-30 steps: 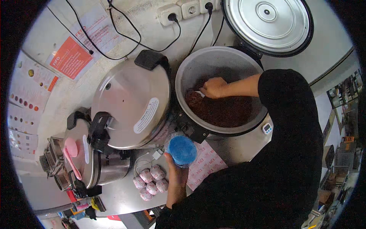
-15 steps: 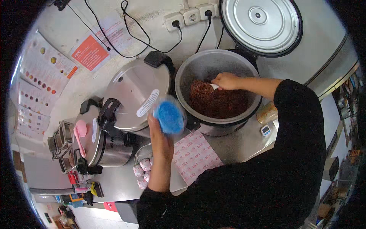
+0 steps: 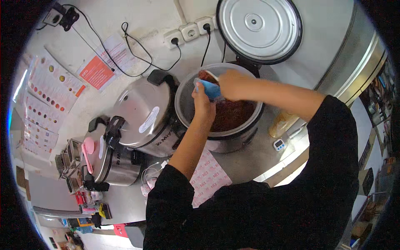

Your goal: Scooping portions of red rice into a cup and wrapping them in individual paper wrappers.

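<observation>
Blue cup (image 3: pixel 209 89) moved over pot (image 3: pixel 232 133), white utensil (image 3: pixel 211 75) partly behind right hand (image 3: pixel 234 85)

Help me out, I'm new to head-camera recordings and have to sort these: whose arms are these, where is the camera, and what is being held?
There is no machine here: the arms belong to a person working bare-handed. A wide camera worn on their head looks down, so straight edges bend near the rim; picture left is the person's left.

The left hand holds a blue container over an open pot of dark brown food. The right hand grips a white utensil, probably a spoon; its full shape is hidden.

On the metal counter lie a patterned paper sheet and a small timer. Two closed pots stand to the left, a pink spoon on the smaller one.
</observation>
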The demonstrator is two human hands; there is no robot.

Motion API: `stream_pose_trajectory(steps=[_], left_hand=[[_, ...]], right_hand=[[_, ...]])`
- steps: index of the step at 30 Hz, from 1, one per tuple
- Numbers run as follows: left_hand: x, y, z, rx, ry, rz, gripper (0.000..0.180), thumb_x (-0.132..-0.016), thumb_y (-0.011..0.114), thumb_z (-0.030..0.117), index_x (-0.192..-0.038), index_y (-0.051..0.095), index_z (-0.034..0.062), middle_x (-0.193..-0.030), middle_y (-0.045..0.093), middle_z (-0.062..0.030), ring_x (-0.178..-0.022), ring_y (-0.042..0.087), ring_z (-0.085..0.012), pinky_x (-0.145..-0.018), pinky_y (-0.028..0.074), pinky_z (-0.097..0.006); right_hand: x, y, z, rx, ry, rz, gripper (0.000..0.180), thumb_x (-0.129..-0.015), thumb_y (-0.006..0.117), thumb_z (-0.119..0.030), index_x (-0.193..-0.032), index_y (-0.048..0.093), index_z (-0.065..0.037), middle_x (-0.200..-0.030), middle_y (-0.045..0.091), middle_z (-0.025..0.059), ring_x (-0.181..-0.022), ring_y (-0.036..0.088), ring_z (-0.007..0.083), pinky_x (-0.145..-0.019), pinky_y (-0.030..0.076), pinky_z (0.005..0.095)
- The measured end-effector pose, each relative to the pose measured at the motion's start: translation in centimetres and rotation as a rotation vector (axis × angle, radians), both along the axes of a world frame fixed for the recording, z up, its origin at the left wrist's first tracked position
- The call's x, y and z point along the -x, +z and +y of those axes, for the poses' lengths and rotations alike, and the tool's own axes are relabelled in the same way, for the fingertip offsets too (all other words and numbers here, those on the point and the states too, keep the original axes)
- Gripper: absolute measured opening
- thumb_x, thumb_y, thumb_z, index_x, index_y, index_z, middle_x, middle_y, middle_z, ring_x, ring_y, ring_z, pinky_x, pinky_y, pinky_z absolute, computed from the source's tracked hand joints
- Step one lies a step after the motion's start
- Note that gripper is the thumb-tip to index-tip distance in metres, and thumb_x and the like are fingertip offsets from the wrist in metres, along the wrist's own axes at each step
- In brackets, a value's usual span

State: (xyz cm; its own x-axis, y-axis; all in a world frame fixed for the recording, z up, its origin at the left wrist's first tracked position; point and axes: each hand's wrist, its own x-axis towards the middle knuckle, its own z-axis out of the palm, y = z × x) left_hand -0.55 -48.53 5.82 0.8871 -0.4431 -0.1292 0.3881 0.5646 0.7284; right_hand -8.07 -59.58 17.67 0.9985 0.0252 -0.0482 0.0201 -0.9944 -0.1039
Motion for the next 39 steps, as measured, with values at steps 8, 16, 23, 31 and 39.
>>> stream_pose_trajectory(steps=[8,16,23,31,39], left_hand=[[-1.2,-0.5,-0.3,0.156,-0.097,0.098,0.046,-0.1,0.033,0.044,-0.121,0.046,0.0058,-0.107,0.057,-0.0114,-0.102,0.056,-0.028,-0.09,0.045,-0.043],[0.1,1.8,1.4,0.148,-0.18,0.074,0.048,-0.099,0.028,0.044,-0.127,0.046,0.009,-0.12,0.055,-0.0127,-0.112,0.054,-0.0304,-0.094,0.044,-0.047],[1.2,3.7,1.2,0.053,-0.089,0.082,0.053,-0.095,0.034,0.05,-0.125,0.049,0.0089,-0.119,0.057,-0.0124,-0.107,0.056,-0.0303,-0.089,0.047,-0.047],[0.6,2.1,1.2,-0.074,0.059,0.024,0.039,-0.097,0.04,0.048,-0.119,0.043,0.0159,-0.105,0.051,-0.006,-0.1,0.055,-0.0234,-0.085,0.047,-0.044],[-0.5,0.5,3.2,-0.082,0.023,0.003,0.037,-0.097,0.036,0.05,-0.117,0.047,0.0206,-0.111,0.059,-0.0064,-0.104,0.059,-0.0272,-0.083,0.052,-0.049]], right_hand=[[3.4,-1.8,1.3,-0.047,0.216,-0.214,0.013,-0.071,0.06,-0.007,-0.072,0.066,0.004,-0.07,0.064,0.0236,-0.068,0.066,0.0377,-0.061,0.053,0.0462],[5.9,3.1,-1.7,0.019,0.148,-0.232,0.017,-0.075,0.057,-0.011,-0.07,0.063,0.004,-0.067,0.063,0.0231,-0.066,0.065,0.0388,-0.058,0.052,0.0465],[2.7,-1.8,-3.0,0.011,0.119,-0.208,0.018,-0.079,0.055,-0.013,-0.074,0.063,0.003,-0.068,0.064,0.0209,-0.067,0.066,0.037,-0.059,0.053,0.0457],[4.3,-3.4,1.0,-0.065,0.335,-0.155,0.017,-0.082,0.056,-0.014,-0.082,0.064,0.001,-0.072,0.065,0.0186,-0.067,0.067,0.0359,-0.061,0.054,0.0444],[1.5,-1.4,-7.9,0.188,0.203,-0.263,0.022,-0.092,0.05,-0.024,-0.088,0.066,-0.009,-0.071,0.064,0.0128,-0.066,0.065,0.0314,-0.059,0.05,0.0453]])
